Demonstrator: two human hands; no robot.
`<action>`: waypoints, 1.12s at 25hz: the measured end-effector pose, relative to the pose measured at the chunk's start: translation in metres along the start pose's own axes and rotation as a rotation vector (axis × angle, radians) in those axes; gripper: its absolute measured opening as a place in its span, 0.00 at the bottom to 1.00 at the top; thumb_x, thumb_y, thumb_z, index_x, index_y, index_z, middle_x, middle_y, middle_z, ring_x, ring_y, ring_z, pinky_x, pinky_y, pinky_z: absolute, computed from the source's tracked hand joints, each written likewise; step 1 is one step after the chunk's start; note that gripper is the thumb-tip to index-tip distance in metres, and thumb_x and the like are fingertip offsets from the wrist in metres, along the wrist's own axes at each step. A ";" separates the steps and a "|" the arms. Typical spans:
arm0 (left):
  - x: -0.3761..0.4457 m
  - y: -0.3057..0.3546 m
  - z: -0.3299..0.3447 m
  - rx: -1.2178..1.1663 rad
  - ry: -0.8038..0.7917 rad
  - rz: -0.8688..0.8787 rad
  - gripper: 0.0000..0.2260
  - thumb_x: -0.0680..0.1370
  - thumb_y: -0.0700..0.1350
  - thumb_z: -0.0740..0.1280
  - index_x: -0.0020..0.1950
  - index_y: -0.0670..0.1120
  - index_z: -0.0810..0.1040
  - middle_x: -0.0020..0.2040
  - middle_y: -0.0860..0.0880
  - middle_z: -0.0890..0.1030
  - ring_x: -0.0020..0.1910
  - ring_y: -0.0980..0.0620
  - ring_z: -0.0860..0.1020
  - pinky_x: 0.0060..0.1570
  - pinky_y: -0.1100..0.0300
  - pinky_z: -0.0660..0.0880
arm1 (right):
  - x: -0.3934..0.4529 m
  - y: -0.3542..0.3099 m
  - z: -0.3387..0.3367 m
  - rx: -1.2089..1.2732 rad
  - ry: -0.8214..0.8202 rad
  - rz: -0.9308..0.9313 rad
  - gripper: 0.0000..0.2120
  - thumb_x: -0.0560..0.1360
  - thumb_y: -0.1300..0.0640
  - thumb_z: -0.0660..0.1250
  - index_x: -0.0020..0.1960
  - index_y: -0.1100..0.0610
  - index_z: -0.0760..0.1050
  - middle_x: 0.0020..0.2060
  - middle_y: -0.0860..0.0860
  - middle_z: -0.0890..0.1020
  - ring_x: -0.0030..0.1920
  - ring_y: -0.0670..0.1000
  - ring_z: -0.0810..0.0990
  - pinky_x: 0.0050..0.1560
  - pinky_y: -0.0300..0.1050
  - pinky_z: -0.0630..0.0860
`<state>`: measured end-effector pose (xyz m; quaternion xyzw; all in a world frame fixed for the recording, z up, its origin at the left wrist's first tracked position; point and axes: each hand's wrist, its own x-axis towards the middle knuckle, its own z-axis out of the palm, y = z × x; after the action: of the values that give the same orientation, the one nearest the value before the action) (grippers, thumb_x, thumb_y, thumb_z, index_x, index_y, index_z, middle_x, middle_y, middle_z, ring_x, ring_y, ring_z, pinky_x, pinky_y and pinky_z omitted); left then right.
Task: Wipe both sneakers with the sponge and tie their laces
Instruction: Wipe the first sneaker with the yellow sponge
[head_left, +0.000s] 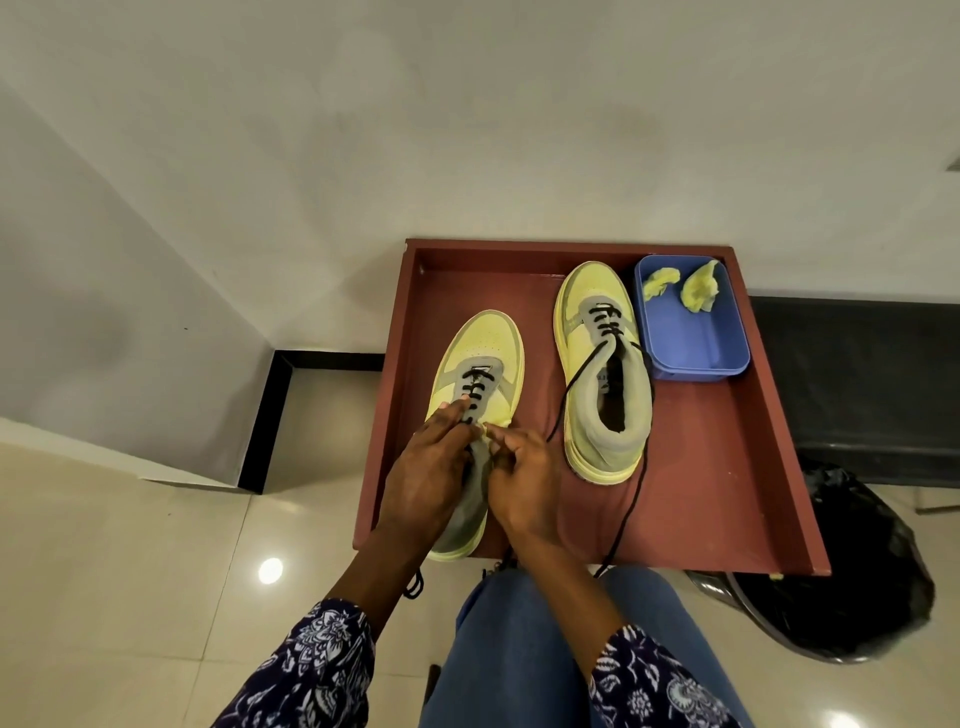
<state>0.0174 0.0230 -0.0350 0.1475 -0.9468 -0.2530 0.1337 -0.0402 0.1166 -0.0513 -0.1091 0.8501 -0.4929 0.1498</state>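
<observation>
Two yellow and grey sneakers with black laces lie on a dark red tray (727, 467). The left sneaker (480, 353) is at the tray's near left. Both my hands rest on its tongue area: my left hand (431, 467) and my right hand (524, 478) pinch its lace near the top eyelets. The right sneaker (605, 374) stands apart, its lace (631, 499) loose and trailing toward the tray's front edge. Two yellow sponge pieces (698, 293) lie in a blue tub (696, 338) at the tray's far right.
A black bag (852, 582) sits on the floor right of the tray. A white wall runs behind, with a dark ledge (857, 379) at right. My legs in blue jeans (519, 649) are below the tray's front edge. Pale floor tiles lie at left.
</observation>
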 end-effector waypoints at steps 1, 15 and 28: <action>0.000 -0.001 0.000 0.000 0.000 0.002 0.19 0.75 0.46 0.53 0.52 0.40 0.80 0.61 0.39 0.77 0.59 0.39 0.77 0.54 0.53 0.72 | -0.003 0.002 0.000 0.021 0.010 0.000 0.16 0.74 0.69 0.62 0.57 0.58 0.79 0.47 0.50 0.78 0.47 0.44 0.74 0.47 0.21 0.65; -0.001 -0.004 0.004 0.005 0.028 0.037 0.16 0.74 0.43 0.56 0.51 0.41 0.81 0.60 0.40 0.78 0.60 0.42 0.77 0.54 0.47 0.76 | 0.055 -0.005 0.006 -0.096 0.215 -0.119 0.15 0.73 0.70 0.61 0.57 0.62 0.79 0.44 0.62 0.79 0.45 0.60 0.78 0.46 0.36 0.67; -0.001 -0.002 0.004 0.031 0.041 0.054 0.17 0.73 0.44 0.56 0.50 0.40 0.81 0.59 0.39 0.78 0.59 0.40 0.77 0.51 0.46 0.77 | 0.059 0.004 0.005 -0.198 0.139 -0.212 0.16 0.69 0.75 0.61 0.53 0.65 0.80 0.43 0.63 0.81 0.45 0.61 0.79 0.46 0.38 0.67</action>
<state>0.0177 0.0232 -0.0399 0.1290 -0.9513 -0.2314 0.1574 -0.0938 0.0949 -0.0653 -0.1782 0.8865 -0.4262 0.0264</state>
